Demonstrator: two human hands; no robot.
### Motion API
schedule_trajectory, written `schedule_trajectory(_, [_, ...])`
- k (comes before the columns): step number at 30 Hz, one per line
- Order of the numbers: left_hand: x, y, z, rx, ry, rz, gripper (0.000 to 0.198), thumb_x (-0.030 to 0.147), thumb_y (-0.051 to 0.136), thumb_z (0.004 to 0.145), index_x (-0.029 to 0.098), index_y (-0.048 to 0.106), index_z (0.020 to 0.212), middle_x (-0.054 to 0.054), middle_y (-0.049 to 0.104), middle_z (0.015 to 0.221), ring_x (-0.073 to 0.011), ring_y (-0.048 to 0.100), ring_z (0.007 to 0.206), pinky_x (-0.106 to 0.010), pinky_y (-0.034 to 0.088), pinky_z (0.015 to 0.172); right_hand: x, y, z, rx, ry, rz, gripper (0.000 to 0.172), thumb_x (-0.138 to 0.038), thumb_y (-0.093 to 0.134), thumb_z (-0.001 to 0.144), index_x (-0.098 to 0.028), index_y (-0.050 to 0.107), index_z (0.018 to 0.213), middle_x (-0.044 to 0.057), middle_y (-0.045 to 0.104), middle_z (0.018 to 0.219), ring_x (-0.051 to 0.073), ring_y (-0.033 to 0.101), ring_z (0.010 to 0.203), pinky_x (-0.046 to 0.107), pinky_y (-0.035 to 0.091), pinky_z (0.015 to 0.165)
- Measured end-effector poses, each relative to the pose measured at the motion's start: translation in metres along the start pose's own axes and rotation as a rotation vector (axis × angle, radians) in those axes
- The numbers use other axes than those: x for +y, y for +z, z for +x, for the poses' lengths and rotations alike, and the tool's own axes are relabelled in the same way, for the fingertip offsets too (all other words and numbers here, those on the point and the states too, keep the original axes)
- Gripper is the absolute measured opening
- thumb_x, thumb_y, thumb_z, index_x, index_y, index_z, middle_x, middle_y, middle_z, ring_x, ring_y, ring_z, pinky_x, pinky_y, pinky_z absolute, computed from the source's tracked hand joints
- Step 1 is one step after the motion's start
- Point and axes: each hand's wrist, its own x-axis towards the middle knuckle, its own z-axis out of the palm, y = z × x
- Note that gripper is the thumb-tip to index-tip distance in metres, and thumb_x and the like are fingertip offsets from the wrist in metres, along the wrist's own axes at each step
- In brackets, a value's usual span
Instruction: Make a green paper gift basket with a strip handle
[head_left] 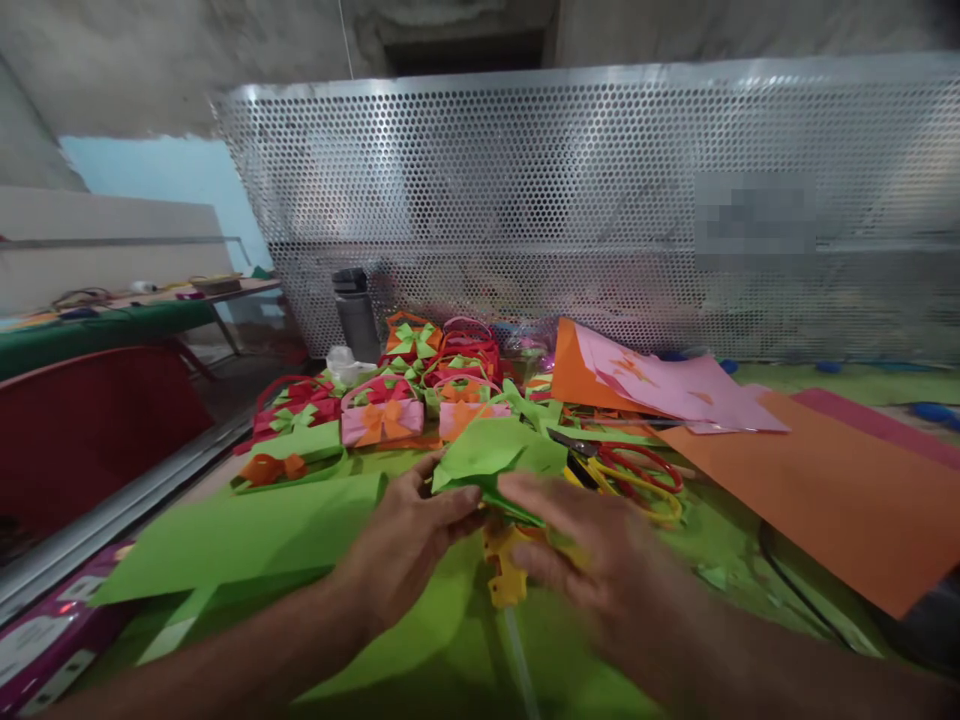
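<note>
A folded green paper piece [491, 455] is gripped between the thumb and fingers of my left hand [409, 535], near the middle of the view. My right hand [592, 550], blurred by motion, is at the right side of the same paper, with its thumb and fingers apart. Below the paper, between my hands, lies a yellow glue gun [508, 568] with a pale stick reaching toward me. Scissors with yellow handles [637, 490] and a red-handled pair [645, 460] lie just beyond my right hand.
Small paper bags with bows [384, 422] stand behind my left hand, near a grey bottle [356, 318]. Green sheets [262, 530] lie left; orange [832, 480] and pink sheets [667, 385] lie right. A perforated metal panel [525, 190] rises behind. A red chair [105, 440] is at far left.
</note>
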Motion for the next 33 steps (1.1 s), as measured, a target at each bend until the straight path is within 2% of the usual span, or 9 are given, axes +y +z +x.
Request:
schedule_trajectory(3, [0.001, 0.0, 0.002, 0.042, 0.003, -0.063, 0.041, 0.004, 0.069, 0.065, 0.018, 0.047, 0.097, -0.003, 0.068, 0.083, -0.0179, 0.067, 0.078, -0.029, 0.055, 0.07, 0.009, -0.012, 0.01, 0.326, -0.11, -0.132, 0.033, -0.022, 0.051, 0.081, -0.02, 0.055, 0.113, 0.007, 0.062, 0.113, 0.021, 0.057, 0.104, 0.038, 0.045, 0.089])
schedule_trajectory(5, [0.003, 0.001, 0.001, 0.086, -0.004, -0.08, 0.04, 0.0, 0.068, 0.065, 0.018, 0.047, 0.095, -0.002, 0.067, 0.085, -0.0176, 0.067, 0.077, -0.029, 0.056, 0.066, 0.017, -0.017, 0.017, 0.411, -0.107, -0.179, 0.033, -0.021, 0.053, 0.08, -0.018, 0.055, 0.112, 0.008, 0.063, 0.11, 0.021, 0.058, 0.101, 0.039, 0.046, 0.087])
schedule_trajectory(9, [0.002, 0.002, -0.002, 0.135, -0.029, -0.101, 0.039, -0.003, 0.063, 0.068, 0.017, 0.047, 0.098, -0.004, 0.067, 0.088, -0.0177, 0.067, 0.076, -0.03, 0.057, 0.065, 0.033, -0.012, 0.026, 0.385, -0.039, -0.193, 0.03, -0.021, 0.056, 0.078, -0.012, 0.058, 0.107, 0.011, 0.066, 0.104, 0.023, 0.06, 0.096, 0.038, 0.047, 0.083])
schedule_trajectory(14, [-0.003, 0.007, -0.005, 0.18, -0.03, -0.088, 0.04, -0.004, 0.062, 0.067, 0.017, 0.05, 0.099, -0.004, 0.066, 0.089, -0.0172, 0.067, 0.075, -0.03, 0.056, 0.069, 0.04, -0.002, 0.028, 0.4, -0.111, -0.132, 0.018, -0.024, 0.061, 0.077, -0.015, 0.063, 0.092, 0.007, 0.067, 0.087, 0.019, 0.062, 0.081, 0.031, 0.048, 0.074])
schedule_trajectory(18, [-0.006, 0.011, -0.009, 0.082, -0.026, -0.099, 0.037, -0.003, 0.065, 0.066, 0.016, 0.054, 0.095, -0.004, 0.068, 0.087, -0.0163, 0.067, 0.074, -0.026, 0.056, 0.067, 0.04, 0.002, 0.025, 0.413, -0.161, -0.173, 0.008, -0.02, 0.057, 0.079, -0.015, 0.063, 0.077, 0.004, 0.061, 0.071, 0.015, 0.057, 0.068, 0.027, 0.045, 0.063])
schedule_trajectory(24, [-0.011, 0.012, -0.011, 0.015, -0.017, -0.114, 0.042, 0.001, 0.068, 0.067, 0.018, 0.05, 0.101, -0.002, 0.068, 0.079, -0.0177, 0.067, 0.075, -0.028, 0.054, 0.068, 0.038, 0.002, 0.02, 0.404, -0.362, -0.47, 0.02, -0.012, 0.047, 0.084, -0.014, 0.061, 0.07, 0.005, 0.056, 0.066, 0.015, 0.051, 0.065, 0.027, 0.04, 0.059])
schedule_trajectory(28, [-0.013, 0.012, -0.012, 0.036, -0.031, -0.137, 0.048, 0.003, 0.07, 0.067, 0.018, 0.047, 0.106, -0.002, 0.067, 0.077, -0.0164, 0.066, 0.073, -0.028, 0.053, 0.067, 0.033, 0.0, 0.015, 0.364, -0.501, -0.643, 0.021, -0.008, 0.044, 0.082, -0.013, 0.061, 0.071, 0.005, 0.055, 0.063, 0.017, 0.048, 0.062, 0.032, 0.038, 0.06])
schedule_trajectory(30, [-0.014, 0.012, -0.013, 0.041, -0.025, -0.17, 0.046, 0.004, 0.071, 0.065, 0.018, 0.048, 0.102, -0.002, 0.067, 0.078, -0.0147, 0.065, 0.07, -0.028, 0.053, 0.066, 0.03, 0.001, 0.011, 0.352, -0.573, -0.688, 0.021, -0.008, 0.043, 0.082, -0.013, 0.063, 0.079, 0.006, 0.058, 0.067, 0.018, 0.05, 0.066, 0.036, 0.04, 0.066])
schedule_trajectory(33, [-0.012, 0.013, -0.012, -0.001, -0.008, -0.218, 0.039, 0.003, 0.073, 0.061, 0.017, 0.054, 0.093, -0.003, 0.067, 0.081, -0.0139, 0.063, 0.071, -0.026, 0.051, 0.065, 0.027, 0.006, 0.006, 0.341, -0.629, -0.743, 0.024, -0.007, 0.04, 0.084, -0.009, 0.062, 0.094, 0.01, 0.063, 0.082, 0.022, 0.055, 0.081, 0.045, 0.039, 0.08])
